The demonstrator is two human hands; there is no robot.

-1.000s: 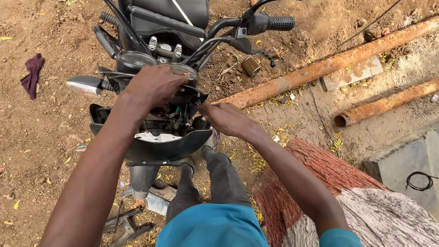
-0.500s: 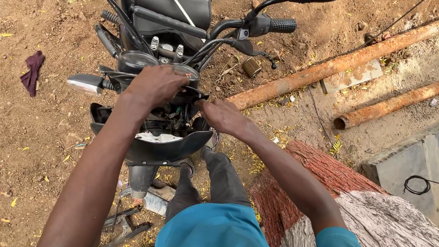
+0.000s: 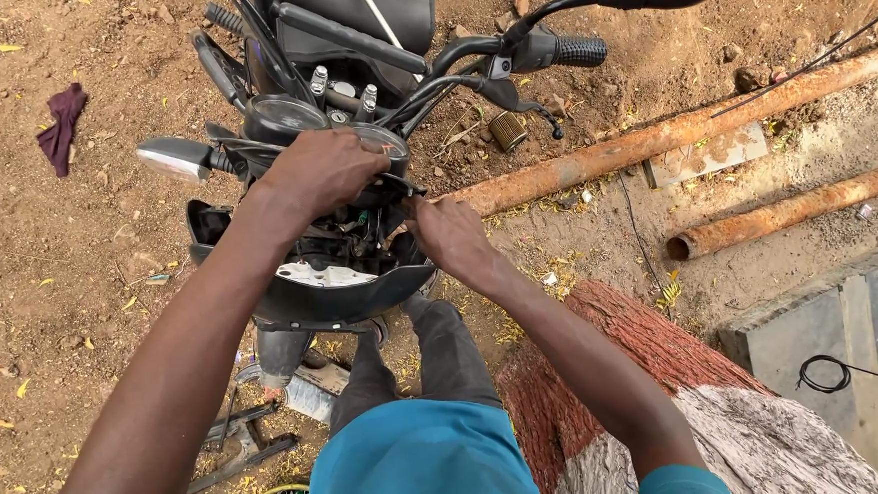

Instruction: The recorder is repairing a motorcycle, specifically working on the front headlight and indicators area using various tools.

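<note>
we have the left hand (image 3: 320, 173) clamped palm-down over the top of the motorcycle's instrument cluster (image 3: 297, 119) at upper centre of the frame, its grip closed on that housing, while the right hand (image 3: 454, 238) reaches in from the right side of the opened headlight shell (image 3: 347, 297), just below; its fingertips are tucked among the wiring (image 3: 353, 229) inside, and we cannot tell whether that grip is closed on a wire or only touching. to do this well, we judge the left hand should keep the cluster steady and not let it twist, so the right can feel for one lead at a time and draw it gently, never tugging the whole bundle; the shell's edge is close to the wrist and could snag. counting what shows: one motorcycle, with one handlebar rubber (image 3: 579, 49) visible at upper right, two round gauges, one of them half hidden under the left hand, and one turn signal (image 3: 174, 159) at left. two rusty pipes (image 3: 654, 140) lie on the dirt to the right, one dark red rag (image 3: 60, 127) at upper left, one small ribbed cylinder (image 3: 508, 130) beside the nearer pipe, one loop of black wire (image 3: 821, 372) at lower right, and a few metal tools (image 3: 245, 453) at the lower left, too jumbled for us to count surely.
</note>
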